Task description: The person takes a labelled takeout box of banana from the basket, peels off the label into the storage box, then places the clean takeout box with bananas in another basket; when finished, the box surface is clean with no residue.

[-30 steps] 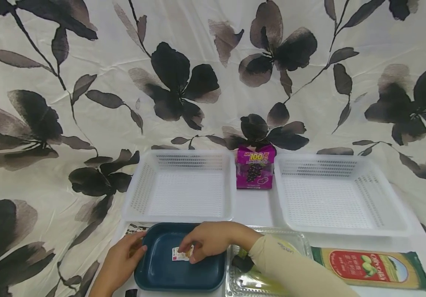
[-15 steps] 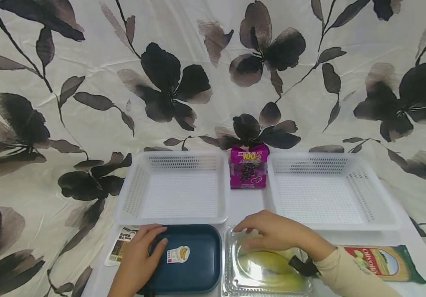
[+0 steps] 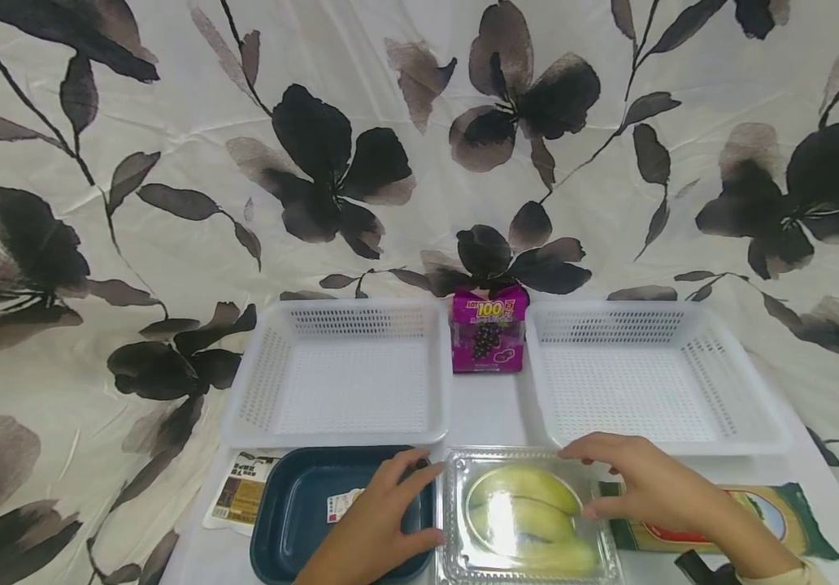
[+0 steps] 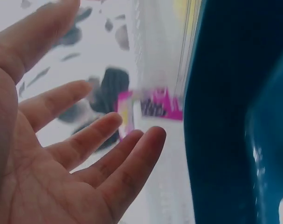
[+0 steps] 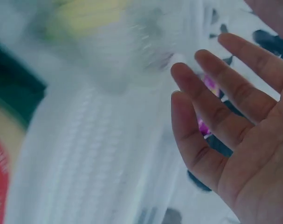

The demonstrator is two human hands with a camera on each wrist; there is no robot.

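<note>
While hands flank clamshell [image 3: 529, 520]: two baskets (white).

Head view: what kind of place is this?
Probably a staged sorting table, not a kitchen: a floral sheet as backdrop, two white baskets side by side, groceries like a clear banana clamshell and a purple carton.

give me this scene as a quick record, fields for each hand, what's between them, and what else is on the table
left hand: open, fingers spread, over the right edge of the blue tray
right hand: open, at the right side of the clear clamshell box
between hands: the clamshell, yellow-green fruit inside
behind: two white baskets, purple carton between them
right edge: green packet under the right hand
left edge: flat printed packet
</note>
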